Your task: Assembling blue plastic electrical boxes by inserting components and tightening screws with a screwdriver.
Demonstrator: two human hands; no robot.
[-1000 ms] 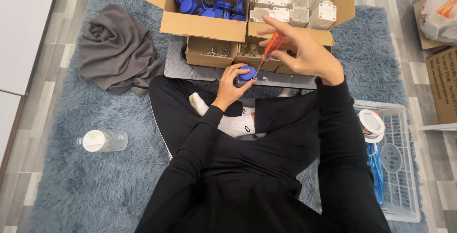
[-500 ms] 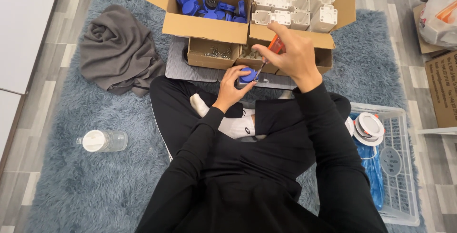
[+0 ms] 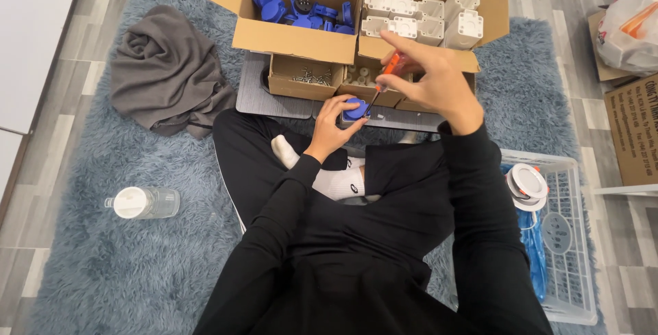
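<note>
Since a moment ago the right hand (image 3: 435,81) has drawn in, setting the orange screwdriver (image 3: 384,78) tip onto the blue part (image 3: 355,109); its grip is closed on the handle. The left hand (image 3: 332,126) clasps that part at the grey board's (image 3: 274,98) near edge. Behind, one cardboard box (image 3: 295,37) holds blue parts, its neighbour (image 3: 490,23) white blocks; a small box (image 3: 301,81) holds screws.

A shaggy grey-blue rug (image 3: 103,273) covers a floor (image 3: 617,287) of grey wood-look planks, with a white cabinet (image 3: 27,40) beyond the rug's left edge, all under even, soft indoor light.
</note>
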